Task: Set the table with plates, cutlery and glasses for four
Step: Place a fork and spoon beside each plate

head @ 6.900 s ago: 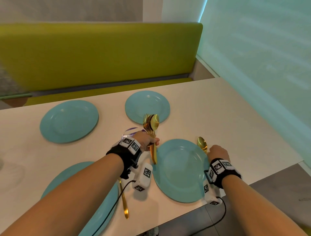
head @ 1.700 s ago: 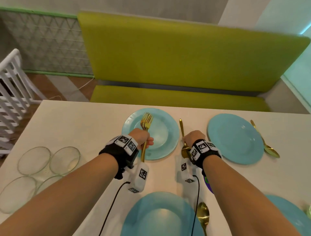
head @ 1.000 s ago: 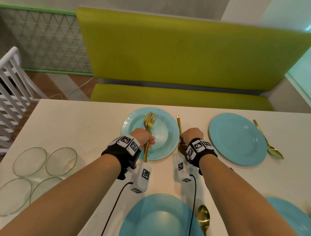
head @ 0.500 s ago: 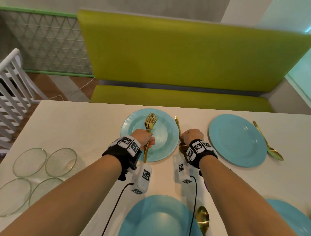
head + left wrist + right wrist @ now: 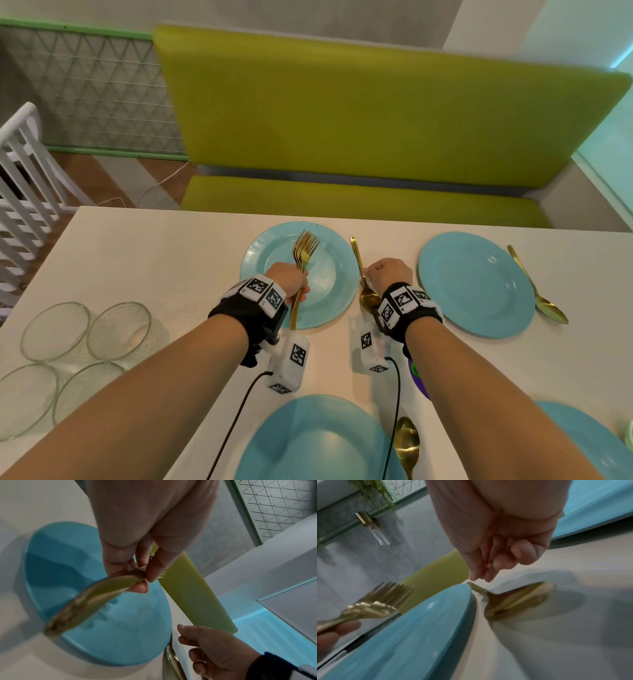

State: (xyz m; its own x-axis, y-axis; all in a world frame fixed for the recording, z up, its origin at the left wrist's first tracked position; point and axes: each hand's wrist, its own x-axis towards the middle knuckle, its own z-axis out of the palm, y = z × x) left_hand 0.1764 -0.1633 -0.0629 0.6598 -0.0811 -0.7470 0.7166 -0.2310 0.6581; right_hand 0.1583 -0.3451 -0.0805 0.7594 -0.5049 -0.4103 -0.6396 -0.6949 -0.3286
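My left hand [image 5: 291, 284] grips a bunch of gold forks [image 5: 305, 246] by the handles, tines pointing away, above the far left blue plate [image 5: 329, 298]. In the left wrist view the fingers [image 5: 142, 577] pinch the fork handles [image 5: 96, 599] over that plate [image 5: 120, 635]. A gold spoon [image 5: 368, 299] lies on the table just right of the plate. My right hand [image 5: 388, 274] is curled over it. In the right wrist view my thumb and forefinger [image 5: 481, 577] meet at the neck of the spoon [image 5: 518, 599].
Another blue plate [image 5: 476, 284] with a gold spoon [image 5: 537, 287] lies far right. Two more plates [image 5: 315, 442] [image 5: 589, 442] sit at the near edge, with a spoon [image 5: 407, 442] between them. Several glass bowls [image 5: 85, 342] cluster at the left. A green bench [image 5: 376, 120] stands behind the table.
The spoon under my right hand has shifted slightly left, closer to the far plate's rim. My left hand keeps the forks over that plate, almost unmoved.
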